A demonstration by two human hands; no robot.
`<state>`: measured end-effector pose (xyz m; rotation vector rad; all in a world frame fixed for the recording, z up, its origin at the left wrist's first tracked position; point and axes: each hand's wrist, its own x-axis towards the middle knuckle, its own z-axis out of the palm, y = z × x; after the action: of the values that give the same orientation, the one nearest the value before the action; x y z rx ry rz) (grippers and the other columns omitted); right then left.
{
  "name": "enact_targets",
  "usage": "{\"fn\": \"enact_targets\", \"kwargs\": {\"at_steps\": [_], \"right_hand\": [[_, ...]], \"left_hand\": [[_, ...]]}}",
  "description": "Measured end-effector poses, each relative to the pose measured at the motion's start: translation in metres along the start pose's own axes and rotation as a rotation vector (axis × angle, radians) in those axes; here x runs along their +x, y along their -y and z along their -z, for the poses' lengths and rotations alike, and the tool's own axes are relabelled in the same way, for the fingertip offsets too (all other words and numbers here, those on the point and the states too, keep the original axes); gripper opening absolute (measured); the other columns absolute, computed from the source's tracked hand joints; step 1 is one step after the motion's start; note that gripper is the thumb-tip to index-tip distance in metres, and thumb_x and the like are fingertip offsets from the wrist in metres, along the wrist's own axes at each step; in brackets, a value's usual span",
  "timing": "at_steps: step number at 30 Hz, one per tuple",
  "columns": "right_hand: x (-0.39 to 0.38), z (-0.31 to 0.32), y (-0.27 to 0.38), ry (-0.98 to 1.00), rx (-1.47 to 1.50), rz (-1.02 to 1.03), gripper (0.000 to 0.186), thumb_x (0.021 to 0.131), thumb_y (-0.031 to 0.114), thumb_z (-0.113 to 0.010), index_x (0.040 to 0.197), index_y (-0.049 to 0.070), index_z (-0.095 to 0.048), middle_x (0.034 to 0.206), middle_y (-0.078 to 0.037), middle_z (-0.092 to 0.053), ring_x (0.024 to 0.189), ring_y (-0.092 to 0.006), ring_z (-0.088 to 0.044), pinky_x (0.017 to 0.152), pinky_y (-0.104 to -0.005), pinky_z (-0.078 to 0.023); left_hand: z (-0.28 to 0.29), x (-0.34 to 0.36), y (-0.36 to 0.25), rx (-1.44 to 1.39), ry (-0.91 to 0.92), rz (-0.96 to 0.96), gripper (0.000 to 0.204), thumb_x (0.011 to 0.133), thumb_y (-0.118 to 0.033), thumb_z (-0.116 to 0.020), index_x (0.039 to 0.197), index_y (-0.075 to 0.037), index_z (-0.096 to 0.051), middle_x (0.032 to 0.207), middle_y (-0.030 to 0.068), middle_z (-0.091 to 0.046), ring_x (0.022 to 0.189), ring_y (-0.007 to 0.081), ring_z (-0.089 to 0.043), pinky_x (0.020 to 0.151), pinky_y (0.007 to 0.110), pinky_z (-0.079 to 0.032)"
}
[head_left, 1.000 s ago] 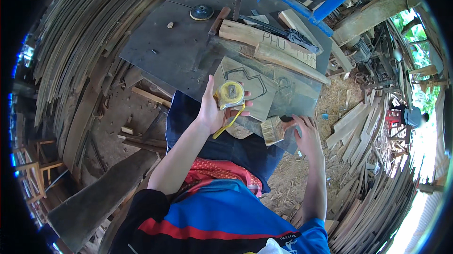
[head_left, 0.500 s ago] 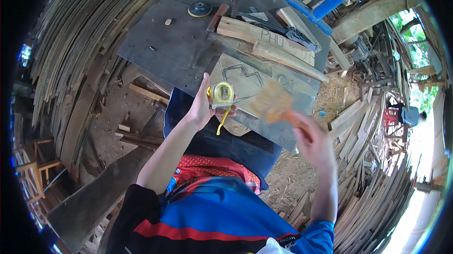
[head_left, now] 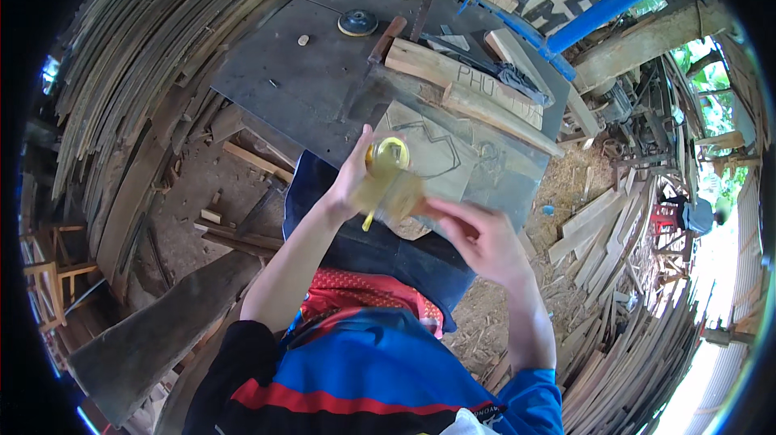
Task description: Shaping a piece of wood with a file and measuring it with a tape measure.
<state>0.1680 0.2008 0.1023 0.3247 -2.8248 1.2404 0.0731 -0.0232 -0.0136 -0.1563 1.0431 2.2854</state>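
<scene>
My left hand (head_left: 351,178) is closed around a small clear, yellow-tinted container (head_left: 393,149) with a round rim; a yellow strip hangs below it. In my right hand (head_left: 487,242) is the orange-brown handle of a broad tan brush-like tool (head_left: 390,196), smeared by motion. Its wide end overlaps the near side of the container and hides part of it and my left fingers; whether they touch I cannot tell. Just beyond lies a thin board (head_left: 440,132) with a dark zigzag outline drawn on it, flat on the dark work table (head_left: 267,59).
A lettered wooden beam (head_left: 428,61) and a long strip of wood (head_left: 501,117) lie across the table. Near them are a handsaw (head_left: 388,40) and a round black disc (head_left: 357,23). Stacked planks (head_left: 137,55) line the left; more timber (head_left: 622,338) lies on the right.
My right hand has swung left with the brush-like tool, from over the board to the container. My left hand stays nearly in place, still holding the container.
</scene>
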Motion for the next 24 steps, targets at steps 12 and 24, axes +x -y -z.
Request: {"fn": "enact_targets", "kwargs": {"at_steps": [12,24], "right_hand": [[-0.010,-0.007,-0.008,0.000,-0.096,-0.100,0.026,0.104,0.012,-0.062,0.129,0.005,-0.067,0.098,-0.022,-0.075,0.081,-0.0319,-0.075,0.064,-0.0394,-0.055],[-0.024,-0.009,-0.010,-0.011,-0.159,-0.070,0.037,0.101,0.009,-0.065,0.137,0.015,-0.064,0.099,-0.017,-0.070,0.083,-0.0396,-0.072,0.067,-0.0453,-0.056]], "left_hand": [[-0.003,-0.014,-0.009,-0.128,-0.004,0.023,0.066,0.112,-0.059,-0.022,0.144,-0.011,-0.052,0.125,0.0170,-0.066,0.111,0.0304,-0.070,0.103,0.052,-0.057],[0.008,-0.008,0.015,-0.087,0.033,0.061,0.068,0.107,-0.067,-0.036,0.110,-0.006,-0.065,0.102,0.0109,-0.069,0.098,0.0270,-0.068,0.090,0.046,-0.059]]}}
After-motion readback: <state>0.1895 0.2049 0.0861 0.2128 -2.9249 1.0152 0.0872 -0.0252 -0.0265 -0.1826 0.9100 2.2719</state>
